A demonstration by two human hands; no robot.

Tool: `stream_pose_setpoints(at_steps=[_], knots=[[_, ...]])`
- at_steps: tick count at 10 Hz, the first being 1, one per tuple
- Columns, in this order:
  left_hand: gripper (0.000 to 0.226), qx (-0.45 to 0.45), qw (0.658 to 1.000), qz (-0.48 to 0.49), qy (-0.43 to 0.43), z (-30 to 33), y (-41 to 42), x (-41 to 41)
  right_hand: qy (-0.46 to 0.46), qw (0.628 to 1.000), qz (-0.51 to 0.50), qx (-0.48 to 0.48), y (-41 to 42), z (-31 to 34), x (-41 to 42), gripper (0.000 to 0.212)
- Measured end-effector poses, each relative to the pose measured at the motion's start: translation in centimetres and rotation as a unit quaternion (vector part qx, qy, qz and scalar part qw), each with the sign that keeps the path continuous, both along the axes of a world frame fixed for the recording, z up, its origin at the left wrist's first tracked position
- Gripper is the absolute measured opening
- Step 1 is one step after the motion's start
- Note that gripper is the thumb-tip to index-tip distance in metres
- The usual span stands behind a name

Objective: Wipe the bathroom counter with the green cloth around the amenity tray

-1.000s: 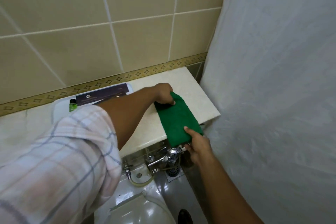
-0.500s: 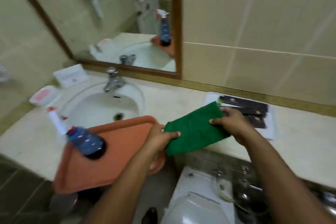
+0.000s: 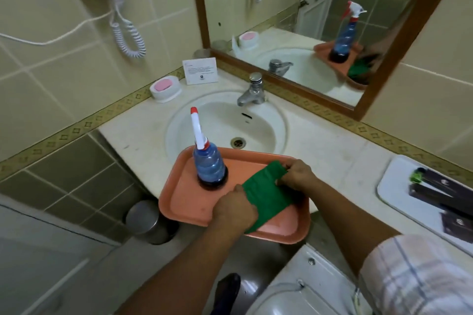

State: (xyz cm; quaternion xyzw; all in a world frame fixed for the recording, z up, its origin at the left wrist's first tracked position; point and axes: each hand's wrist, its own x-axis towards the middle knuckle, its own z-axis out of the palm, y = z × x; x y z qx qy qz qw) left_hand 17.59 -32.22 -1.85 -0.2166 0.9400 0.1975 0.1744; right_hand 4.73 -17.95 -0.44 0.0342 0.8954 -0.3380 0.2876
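The folded green cloth (image 3: 266,194) lies over the right part of an orange tray (image 3: 186,199) that overhangs the front edge of the cream counter (image 3: 330,151). My left hand (image 3: 234,208) grips the cloth's near edge. At its far corner my right hand (image 3: 297,175) pinches it. The white amenity tray (image 3: 394,176) with dark packets and a small green bottle sits on the counter at the far right, apart from both hands.
A blue spray bottle (image 3: 208,163) stands upright on the orange tray. Behind it are the sink basin (image 3: 268,120) and tap (image 3: 252,92), a pink soap dish (image 3: 165,87), a card (image 3: 201,70), a mirror. A metal bin (image 3: 147,221) and toilet (image 3: 307,286) lie below.
My view has swung left from the counter's right end to the sink. Both hands have carried the cloth left, from beside the amenity tray onto the orange tray.
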Motion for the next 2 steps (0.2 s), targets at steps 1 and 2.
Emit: stream_pose_setpoints(at_steps=[1, 2], knots=[[0.039, -0.204, 0.966, -0.118, -0.111, 2.4, 2.4, -2.2, 0.025, 1.000, 0.007, -0.010, 0.6, 0.7, 0.5, 0.058], [0.039, -0.281, 0.928, -0.210, -0.128, 5.0, 5.3, -4.5, 0.105, 0.994, 0.005, 0.015, 2.1, 2.5, 1.2, 0.060]])
